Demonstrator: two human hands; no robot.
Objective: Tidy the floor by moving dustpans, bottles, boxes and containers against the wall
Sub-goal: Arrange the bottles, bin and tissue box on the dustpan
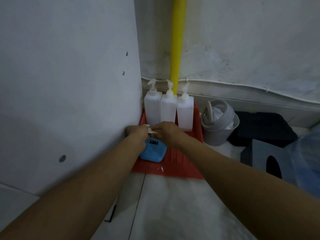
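Observation:
A red dustpan [183, 158] lies on the floor in the corner, its yellow handle [177, 40] leaning up the wall. Three white pump bottles [168, 108] stand in a row at its back. A blue box [153, 151] lies in the pan near the front left. My left hand [136, 132] and my right hand [167, 131] meet over the pan, just in front of the bottles. Together they pinch a small pale crumpled scrap [150, 129], which looks like paper. Part of the scrap is hidden by my fingers.
A grey panel [69, 84] with screw heads closes off the left side. A grey lidded bin [219, 122] stands right of the dustpan. Dark cloth [263, 129] and a grey box with a round hole [270, 161] lie further right. A black hex key [110, 214] lies on the floor.

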